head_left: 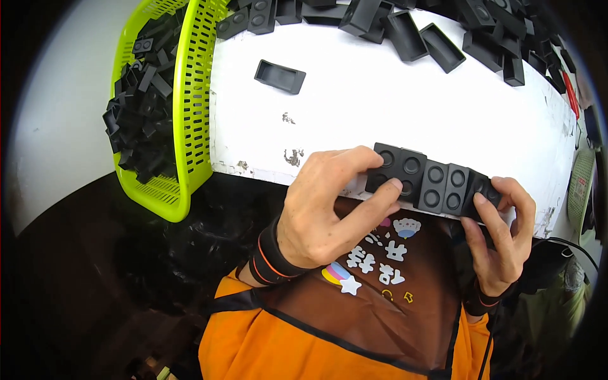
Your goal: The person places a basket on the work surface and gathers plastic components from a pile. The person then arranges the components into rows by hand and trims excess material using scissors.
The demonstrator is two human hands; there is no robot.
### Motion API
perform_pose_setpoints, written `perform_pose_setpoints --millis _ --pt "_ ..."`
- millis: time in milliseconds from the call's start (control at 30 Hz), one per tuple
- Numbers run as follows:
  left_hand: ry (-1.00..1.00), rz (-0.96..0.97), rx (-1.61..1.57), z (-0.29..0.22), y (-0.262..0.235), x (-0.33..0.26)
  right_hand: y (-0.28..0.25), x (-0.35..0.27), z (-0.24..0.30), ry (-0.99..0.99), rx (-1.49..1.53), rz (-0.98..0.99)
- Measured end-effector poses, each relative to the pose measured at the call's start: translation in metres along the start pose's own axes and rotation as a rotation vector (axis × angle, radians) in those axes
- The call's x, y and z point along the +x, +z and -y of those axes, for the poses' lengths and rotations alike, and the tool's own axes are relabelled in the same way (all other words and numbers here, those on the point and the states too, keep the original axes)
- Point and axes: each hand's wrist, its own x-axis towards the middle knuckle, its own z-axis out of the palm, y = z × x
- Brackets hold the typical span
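Note:
Along the near edge of the white table, several black rubber-like blocks [434, 185], each with two round recesses on its face, stand side by side in a row. My left hand [322, 212] has its index finger and thumb on the left-end blocks [400, 166], fingers bent around them. At the other end, my right hand [505, 244] grips the rightmost blocks [482, 185], which tilt a little against the rest. Its fingers partly hide them. A single hollow black block [279, 77] lies open side up, farther away and to the left.
A lime-green slotted basket [183, 120] at the left holds many black blocks [149, 95]. More loose blocks [405, 36] are heaped along the table's far side. A red object [570, 95] and a pale green round-rimmed item [581, 190] are at the right.

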Motion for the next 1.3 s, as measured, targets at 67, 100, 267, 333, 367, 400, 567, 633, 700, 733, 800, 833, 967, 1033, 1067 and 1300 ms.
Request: perform_pose_setpoints --millis 67,100,267,333,367,400,567,633,700,733,800,833,967,1033,1067,1300 --pt "-0.092 -0.046 -0.103 0.000 -0.004 -0.005 -0.002 -0.006 0.005 0.065 -0.069 -0.023" --pt "-0.089 -0.079 -0.131 0.004 -0.005 -0.007 -0.005 -0.008 0.007 0.129 -0.062 -0.033" --pt "-0.072 -0.114 -0.181 0.016 -0.004 -0.007 0.005 0.004 0.013 0.066 -0.197 0.034" --pt "-0.075 -0.125 -0.204 0.015 -0.002 -0.007 0.010 0.003 0.011 0.003 -0.309 0.025" --pt "-0.078 -0.126 -0.193 0.013 -0.002 -0.005 0.010 0.002 0.011 0.012 -0.292 -0.012" --pt "-0.081 -0.126 -0.182 0.011 -0.003 -0.005 0.010 0.000 0.014 0.009 -0.299 -0.010" --pt "-0.020 -0.105 -0.178 0.016 -0.001 -0.002 0.013 0.000 0.022 0.079 -0.307 -0.051" --pt "-0.004 -0.106 -0.184 0.016 0.006 -0.001 0.011 0.002 0.023 0.095 -0.205 -0.118" --pt "0.005 -0.066 -0.122 0.012 0.002 -0.001 0.007 -0.002 0.016 0.051 -0.218 -0.094" --pt "0.036 -0.075 -0.142 0.015 0.007 -0.003 0.006 -0.005 0.013 0.007 -0.208 -0.062" --pt "0.028 -0.038 -0.237 0.004 -0.004 -0.004 0.005 -0.006 0.011 -0.087 -0.066 -0.050" --pt "0.003 -0.047 -0.272 -0.002 -0.008 -0.006 0.002 -0.008 0.014 -0.061 0.000 -0.050" --pt "-0.098 0.089 -0.393 -0.005 -0.028 0.018 -0.013 0.008 0.025 0.057 0.097 0.003" --pt "-0.060 0.080 -0.370 0.011 -0.026 0.035 -0.015 0.026 0.015 0.079 0.131 0.039" --pt "-0.057 0.078 -0.377 0.018 -0.024 0.045 -0.019 0.033 0.012 0.099 0.114 0.044" --pt "-0.184 0.015 -0.109 0.030 -0.017 0.025 -0.014 0.020 -0.006 0.087 -0.185 -0.039"
